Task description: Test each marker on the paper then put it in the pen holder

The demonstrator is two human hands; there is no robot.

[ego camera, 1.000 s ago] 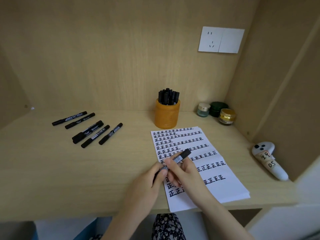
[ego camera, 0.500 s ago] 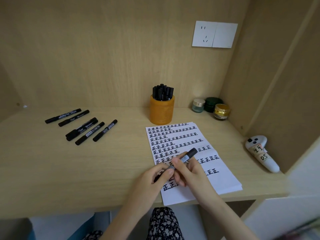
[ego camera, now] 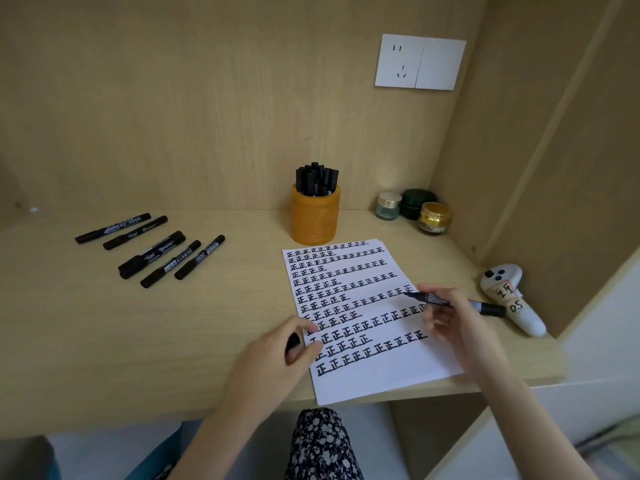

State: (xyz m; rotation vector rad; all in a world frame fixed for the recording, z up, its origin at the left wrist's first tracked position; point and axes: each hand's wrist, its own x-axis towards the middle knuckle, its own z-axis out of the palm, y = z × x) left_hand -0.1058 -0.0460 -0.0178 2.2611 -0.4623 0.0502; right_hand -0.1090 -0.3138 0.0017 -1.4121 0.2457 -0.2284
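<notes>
The right hand (ego camera: 450,317) grips an uncapped marker (ego camera: 486,308) like a pen. Its long axis runs nearly level, with the tip pointing left at the end of a written row on the paper (ego camera: 381,382); contact is hard to make out. The left hand (ego camera: 273,351) pinches a black cap (ego camera: 293,341), mostly hidden by fingers, at the paper's left edge. Behind the paper stands the orange pen holder (ego camera: 314,220), full of markers. Loose markers (ego camera: 199,257) lie at the left of the worktop (ego camera: 138,323).
</notes>
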